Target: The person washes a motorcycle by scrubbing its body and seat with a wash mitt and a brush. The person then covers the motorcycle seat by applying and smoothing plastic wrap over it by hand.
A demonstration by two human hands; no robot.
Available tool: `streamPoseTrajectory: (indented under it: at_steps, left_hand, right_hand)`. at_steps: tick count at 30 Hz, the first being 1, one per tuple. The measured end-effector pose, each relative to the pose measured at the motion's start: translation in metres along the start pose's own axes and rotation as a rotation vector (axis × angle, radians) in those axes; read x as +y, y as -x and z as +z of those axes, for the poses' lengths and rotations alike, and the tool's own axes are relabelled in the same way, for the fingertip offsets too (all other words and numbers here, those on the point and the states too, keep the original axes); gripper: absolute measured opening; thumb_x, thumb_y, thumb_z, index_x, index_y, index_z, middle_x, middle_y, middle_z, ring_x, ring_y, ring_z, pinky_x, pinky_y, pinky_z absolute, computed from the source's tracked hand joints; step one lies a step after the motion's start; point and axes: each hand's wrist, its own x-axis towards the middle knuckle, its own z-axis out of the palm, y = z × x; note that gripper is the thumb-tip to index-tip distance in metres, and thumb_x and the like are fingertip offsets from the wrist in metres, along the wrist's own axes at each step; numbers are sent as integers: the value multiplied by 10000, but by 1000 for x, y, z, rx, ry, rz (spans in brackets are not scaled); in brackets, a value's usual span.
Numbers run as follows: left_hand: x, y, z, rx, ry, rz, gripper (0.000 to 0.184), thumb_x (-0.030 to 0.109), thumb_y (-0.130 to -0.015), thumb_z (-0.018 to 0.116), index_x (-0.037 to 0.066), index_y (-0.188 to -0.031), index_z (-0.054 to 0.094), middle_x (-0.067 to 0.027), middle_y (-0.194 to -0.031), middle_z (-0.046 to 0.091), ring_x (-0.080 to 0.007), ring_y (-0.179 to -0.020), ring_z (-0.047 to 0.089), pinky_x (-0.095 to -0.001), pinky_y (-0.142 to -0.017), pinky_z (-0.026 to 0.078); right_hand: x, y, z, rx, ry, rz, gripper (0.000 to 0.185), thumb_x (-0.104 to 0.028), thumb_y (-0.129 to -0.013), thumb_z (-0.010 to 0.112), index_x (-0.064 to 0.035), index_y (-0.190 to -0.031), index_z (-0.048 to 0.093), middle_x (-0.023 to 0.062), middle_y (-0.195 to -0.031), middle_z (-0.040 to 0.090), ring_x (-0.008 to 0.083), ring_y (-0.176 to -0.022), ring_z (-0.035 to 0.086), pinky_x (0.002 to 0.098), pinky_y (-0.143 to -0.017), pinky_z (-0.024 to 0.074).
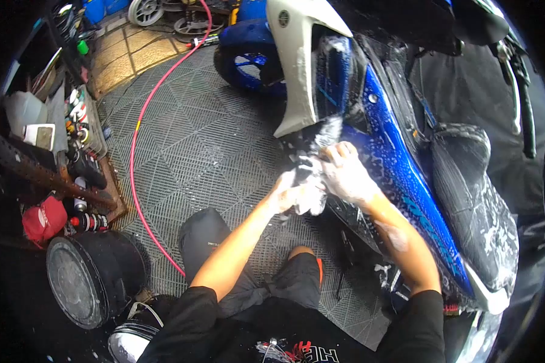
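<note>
Underbone motorcycle (384,130) in blue, white and black, wet and partly soaped: stands slantwise across the view, front end toward the top, rear toward the lower right. Has a glossy blue side panel (399,157), sudsy along its length, with turquoise lettering (428,225); a white front shield (297,66) bearing a round dark emblem (284,19); and a blue-spoked front wheel (251,63). Carries a black stepped seat (475,193), streaked white with lather, and ends in a white tail piece (492,297). Between left hand (284,193) and right hand (348,175), just beside the bodywork: a dripping-white, sudsy clump (312,198), too thickly coated to identify.
</note>
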Motion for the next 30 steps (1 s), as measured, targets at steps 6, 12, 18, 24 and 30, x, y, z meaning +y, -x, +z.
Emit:
streamPoseTrajectory:
  at_steps: [6,12,18,24,30]
  left_hand:
    - [-27,22,-10,394,373,-277,279,245,-1029,576,-2,-1113,674,-88,-945,715,-155,-846,698,-298,-719,584]
    - [24,24,5,450,342,-284,292,250,-1010,583,-3,-1129,669,-110,-1006,706,-209,-871,707,-347,-751,612]
    - [48,20,-9,499,431,-450,485,412,-1030,519,-16,-1240,608,-147,-1015,681,-248,-831,709,-377,-705,635]
    - [45,26,-30,274,583,-609,982,809,-934,347,-78,-1296,563,-150,-998,691,-242,-843,690,-376,-694,608]
    - [14,21,-38,387,-2,-340,716,629,-969,562,-60,-1119,689,-37,-802,664,-85,-587,588,-249,-518,492]
  right_hand:
    - [-44,6,4,-221,-768,222,374,-138,-869,653,-115,-1243,651,183,-1123,625,374,-1036,643,431,-866,538]
    - [-71,20,55,-196,-174,-356,305,-223,-899,569,-206,-1192,650,51,-1317,559,230,-1179,572,390,-882,496]
    - [-90,-8,49,-106,-357,-277,405,-264,-849,616,-135,-1233,623,53,-1285,550,249,-1110,563,403,-885,500]
    - [-95,-4,55,-104,-299,-196,257,-267,-963,539,-96,-1135,622,113,-1087,582,256,-990,603,404,-863,517]
    - [-73,-50,-67,386,-327,47,173,-36,-807,670,-60,-976,648,147,-1007,669,309,-843,694,391,-771,577]
